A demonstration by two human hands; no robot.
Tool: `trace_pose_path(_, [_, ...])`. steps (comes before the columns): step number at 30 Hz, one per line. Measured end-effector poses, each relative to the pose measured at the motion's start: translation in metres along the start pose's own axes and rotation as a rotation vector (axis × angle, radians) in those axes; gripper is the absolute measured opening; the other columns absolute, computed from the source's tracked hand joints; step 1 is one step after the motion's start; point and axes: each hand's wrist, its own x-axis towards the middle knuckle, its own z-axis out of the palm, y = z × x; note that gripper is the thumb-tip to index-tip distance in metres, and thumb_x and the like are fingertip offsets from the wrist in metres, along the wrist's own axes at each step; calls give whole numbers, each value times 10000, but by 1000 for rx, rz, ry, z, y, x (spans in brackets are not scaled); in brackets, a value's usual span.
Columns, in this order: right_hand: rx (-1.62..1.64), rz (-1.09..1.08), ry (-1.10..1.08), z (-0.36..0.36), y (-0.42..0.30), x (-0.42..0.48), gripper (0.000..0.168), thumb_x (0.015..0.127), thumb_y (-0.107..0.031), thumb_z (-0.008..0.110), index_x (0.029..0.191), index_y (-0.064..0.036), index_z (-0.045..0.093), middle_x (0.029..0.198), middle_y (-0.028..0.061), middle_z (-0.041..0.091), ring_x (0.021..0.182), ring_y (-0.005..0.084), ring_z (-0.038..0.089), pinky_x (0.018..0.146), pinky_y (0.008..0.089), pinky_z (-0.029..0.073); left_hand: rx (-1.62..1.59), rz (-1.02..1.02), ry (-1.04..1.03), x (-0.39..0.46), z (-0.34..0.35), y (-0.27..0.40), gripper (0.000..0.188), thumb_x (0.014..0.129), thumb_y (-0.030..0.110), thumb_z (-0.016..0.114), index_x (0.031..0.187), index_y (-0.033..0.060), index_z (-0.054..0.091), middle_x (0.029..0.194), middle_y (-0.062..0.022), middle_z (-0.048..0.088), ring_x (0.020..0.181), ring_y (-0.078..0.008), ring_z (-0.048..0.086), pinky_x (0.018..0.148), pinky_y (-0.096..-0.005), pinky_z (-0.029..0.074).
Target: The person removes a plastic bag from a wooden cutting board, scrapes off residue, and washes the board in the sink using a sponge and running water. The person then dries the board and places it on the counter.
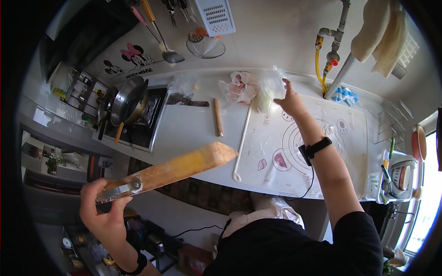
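Observation:
My left hand (107, 210) grips a thick wooden cutting board (183, 165) at its metal handle (121, 191). The board is raised and seen nearly edge-on, in front of the counter edge. My right hand (292, 100) reaches over the back of the counter, thumb and fingers apart. Right beside it is a clear plastic bag (271, 93) with pale contents; whether the fingers touch it is unclear. A second plastic bag (241, 88) with pinkish contents lies to its left. Under my right arm spreads a white printed mat (255, 148) dusted with what looks like flour.
A wooden rolling pin (218, 117) and a dark-bladed cleaver (188, 100) lie left of the mat. Pans (126, 100) stand on the gas stove (152, 119). A dish basket (397, 176) sits at the right end. Grater (219, 15) and ladle (172, 56) hang on the wall.

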Motion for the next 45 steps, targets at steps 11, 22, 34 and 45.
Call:
trace_pose_path(11, [349, -445, -286, 4, -60, -156, 561, 768, -290, 765, 1270, -147, 560, 1323, 152, 517, 1240, 354, 460, 1034, 448, 379, -190, 147, -37, 23, -7, 11, 416, 565, -107, 688, 958, -12, 590, 896, -64, 585, 841, -176, 563, 771, -274, 451])
trace_pose_path(22, [249, -127, 295, -107, -51, -348, 379, 752, -276, 773, 1028, -60, 631, 917, 94, 657, 897, 285, 609, 820, 378, 446, -733, 479, -278, 35, 36, -67, 478, 809, -26, 660, 1261, -17, 508, 1152, -108, 584, 1083, -202, 544, 970, -350, 411])
trace_pose_path(34, [-40, 116, 784, -284, -11, -568, 362, 696, -92, 795, 1020, -24, 650, 798, 93, 613, 744, 175, 579, 716, 302, 473, -1339, 405, -549, -112, 115, 141, 485, 644, -65, 768, 1071, 19, 555, 915, -7, 553, 882, -111, 536, 811, -248, 448])
trace_pose_path(45, [-422, 198, 689, -409, 88, -649, 357, 682, -166, 754, 999, -33, 655, 937, 113, 666, 933, 296, 617, 830, 375, 476, -1242, 322, -875, -266, 187, 264, 466, 618, -67, 815, 933, 81, 505, 837, 14, 558, 736, -70, 516, 621, -216, 429])
